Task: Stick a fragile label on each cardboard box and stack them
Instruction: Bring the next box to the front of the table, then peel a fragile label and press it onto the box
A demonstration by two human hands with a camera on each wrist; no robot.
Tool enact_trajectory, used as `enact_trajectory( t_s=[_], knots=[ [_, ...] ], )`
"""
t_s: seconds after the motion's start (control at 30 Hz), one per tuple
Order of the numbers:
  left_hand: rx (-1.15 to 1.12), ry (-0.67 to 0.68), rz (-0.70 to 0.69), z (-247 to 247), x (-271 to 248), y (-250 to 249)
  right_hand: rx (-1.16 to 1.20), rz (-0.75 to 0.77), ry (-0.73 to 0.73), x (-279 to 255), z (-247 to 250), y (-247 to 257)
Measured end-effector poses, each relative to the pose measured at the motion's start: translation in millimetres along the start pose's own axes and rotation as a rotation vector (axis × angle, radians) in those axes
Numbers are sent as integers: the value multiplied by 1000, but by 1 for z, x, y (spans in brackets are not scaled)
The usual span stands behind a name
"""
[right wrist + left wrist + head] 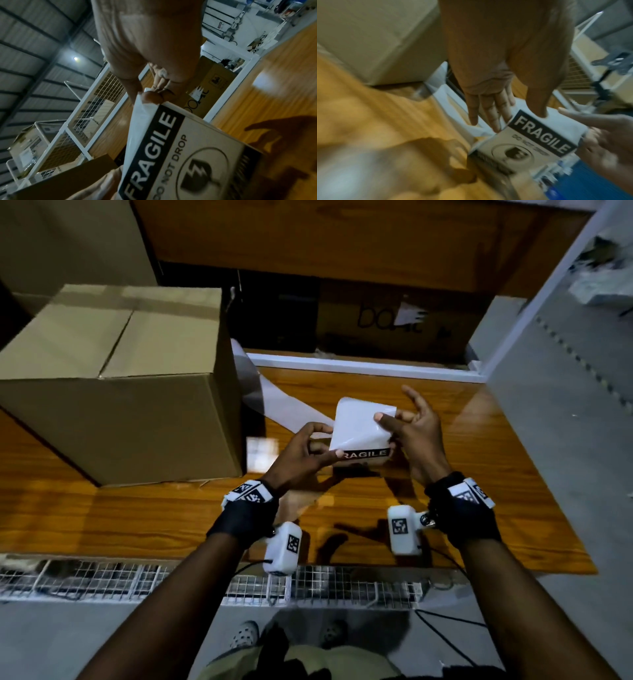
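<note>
Both hands pinch the white-backed black-and-cream FRAGILE label (359, 436) above the tabletop's (137, 518) middle: right hand (416, 426) peeling the backing, left hand (305, 451) steadying; the brown cardboard box (116, 378) lies leftward, nearer the left hand.

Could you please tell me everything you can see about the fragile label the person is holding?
The fragile label is a pale rectangular sticker with a black band reading FRAGILE, smaller DO NOT DROP text beneath, and a circled broken-glass symbol. It is held in the air above the wooden table, right of the cardboard box. A white sheet, apparently its backing, is partly peeled and curls upward. The left hand pinches the label's edge; the right hand pinches the peeled sheet's corner.
</note>
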State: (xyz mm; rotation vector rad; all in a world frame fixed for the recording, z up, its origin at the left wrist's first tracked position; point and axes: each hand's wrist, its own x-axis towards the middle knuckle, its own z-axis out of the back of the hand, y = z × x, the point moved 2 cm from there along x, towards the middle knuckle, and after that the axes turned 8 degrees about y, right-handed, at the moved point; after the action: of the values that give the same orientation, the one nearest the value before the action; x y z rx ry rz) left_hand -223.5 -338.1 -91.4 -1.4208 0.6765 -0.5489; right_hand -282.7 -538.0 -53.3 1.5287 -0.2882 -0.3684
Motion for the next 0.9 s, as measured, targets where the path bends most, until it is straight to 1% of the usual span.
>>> enact_trajectory(
  t_s=[0.07,0.17,0.23,0.33,0.43,0.5,0.6,0.73,0.8,0.87,0.9],
  knots=[
    [-36,-5,-33,4,7,-7,1,15,-20,5,2,8],
    [-129,-63,-48,14,18,-13,-57,18,-22,6,6,11],
    [-174,-88,-38,17,23,-15,-72,-32,7,2,9,7],
    [-189,-78,24,18,31,-11,-45,-114,74,-6,10,-9],
    [-128,-72,95,15,37,-6,-79,-116,79,-10,7,-20],
    [-90,-61,106,12,41,-4,-77,-104,39,-9,5,-22],
    [-49,-58,66,12,49,-6,-62,-78,-9,-6,5,-20],
    [4,-110,7,19,62,-13,-42,-48,-12,5,13,-16],
    [23,-96,4,22,68,-15,-87,-31,-11,12,18,-15],
    [49,-60,55,24,72,-16,-156,-20,-38,20,20,-18],
    [45,-48,97,25,73,-17,-220,-2,-85,22,21,-19]
  ],
)
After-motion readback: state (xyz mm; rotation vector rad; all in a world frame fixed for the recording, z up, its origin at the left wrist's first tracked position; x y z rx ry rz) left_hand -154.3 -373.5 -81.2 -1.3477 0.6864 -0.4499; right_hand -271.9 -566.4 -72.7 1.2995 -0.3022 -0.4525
